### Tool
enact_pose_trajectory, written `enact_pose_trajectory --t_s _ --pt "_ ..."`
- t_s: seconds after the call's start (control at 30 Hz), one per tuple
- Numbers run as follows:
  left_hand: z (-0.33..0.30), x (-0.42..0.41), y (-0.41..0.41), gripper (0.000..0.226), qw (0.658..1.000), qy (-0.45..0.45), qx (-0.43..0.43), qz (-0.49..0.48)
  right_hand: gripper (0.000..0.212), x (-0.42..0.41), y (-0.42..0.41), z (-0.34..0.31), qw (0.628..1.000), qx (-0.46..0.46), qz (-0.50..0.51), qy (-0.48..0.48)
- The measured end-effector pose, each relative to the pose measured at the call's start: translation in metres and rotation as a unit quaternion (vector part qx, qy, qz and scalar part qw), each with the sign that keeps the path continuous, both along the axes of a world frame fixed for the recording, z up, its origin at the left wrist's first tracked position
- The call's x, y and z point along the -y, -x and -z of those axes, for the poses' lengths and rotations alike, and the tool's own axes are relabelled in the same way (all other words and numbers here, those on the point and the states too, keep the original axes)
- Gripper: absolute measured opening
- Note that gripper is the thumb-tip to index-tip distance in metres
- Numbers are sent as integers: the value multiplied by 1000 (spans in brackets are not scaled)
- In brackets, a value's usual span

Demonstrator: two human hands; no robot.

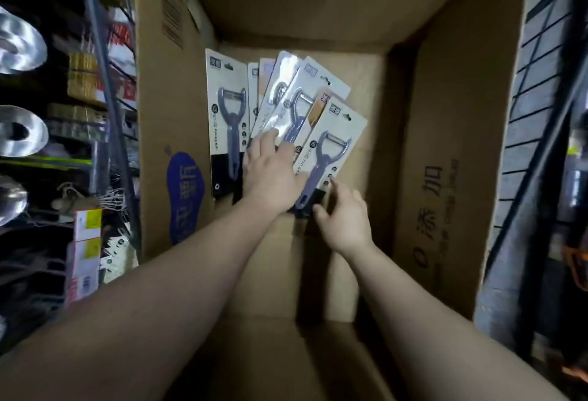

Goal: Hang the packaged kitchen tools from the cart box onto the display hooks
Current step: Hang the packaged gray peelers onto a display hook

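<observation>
Packaged peelers (331, 143) lie fanned on the floor of the cart box (445, 152) as the left hand (273, 174) presses flat on them, fingers straight, and the right hand (345, 219) reaches in, fingers loose, holding nothing. Gathering is under way; next, likely a firm pinch on one card.

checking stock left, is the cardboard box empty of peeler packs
No, several carded peeler packs lie fanned on the floor of the cardboard box, with the left hand resting on them.
</observation>
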State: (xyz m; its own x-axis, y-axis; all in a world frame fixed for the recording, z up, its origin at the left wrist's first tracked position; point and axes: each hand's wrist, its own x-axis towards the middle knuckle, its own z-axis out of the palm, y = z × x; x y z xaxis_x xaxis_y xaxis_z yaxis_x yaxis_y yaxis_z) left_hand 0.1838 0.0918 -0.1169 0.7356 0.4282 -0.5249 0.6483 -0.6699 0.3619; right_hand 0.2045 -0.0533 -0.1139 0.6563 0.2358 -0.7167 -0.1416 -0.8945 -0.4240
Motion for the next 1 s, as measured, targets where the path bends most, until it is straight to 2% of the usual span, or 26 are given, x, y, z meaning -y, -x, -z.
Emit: enact_pose_trajectory --t_s 0.13,0.23,0.3,0.4,0.5,0.57,0.67,0.8,0.87,0.93,1.0 --pt "10 14 11 49 1000 -23 9 -2 53 -18 -21 19 973 -70 204 -79" --pt "11 27 17 47 999 -7 7 -31 67 -27 -25 27 931 -131 309 -142" --pt "8 34 20 42 998 19 4 -58 68 -30 -25 32 903 -173 354 -170" --pt "6 39 25 36 994 53 3 -91 50 -30 -20 36 889 -206 364 -189" --pt "4 38 30 26 986 96 23 -132 18 -27 -14 38 878 -244 358 -204" --pt "0 35 35 25 975 127 32 -177 20 -22 -10 36 877 -264 346 -205" --pt "-5 34 47 18 941 204 48 -265 21 -14 -5 31 878 -263 334 -220" --pt "-8 39 67 14 902 265 13 -340 41 -8 -5 16 886 -248 341 -191" --pt "-12 42 75 21 887 274 -8 -371 32 -5 -6 9 896 -250 326 -170" --pt "-16 45 82 18 869 291 -3 -400 16 -3 -5 -1 906 -248 302 -162" --pt "-23 49 84 18 855 306 8 -419 12 -2 -4 -9 912 -230 292 -175"
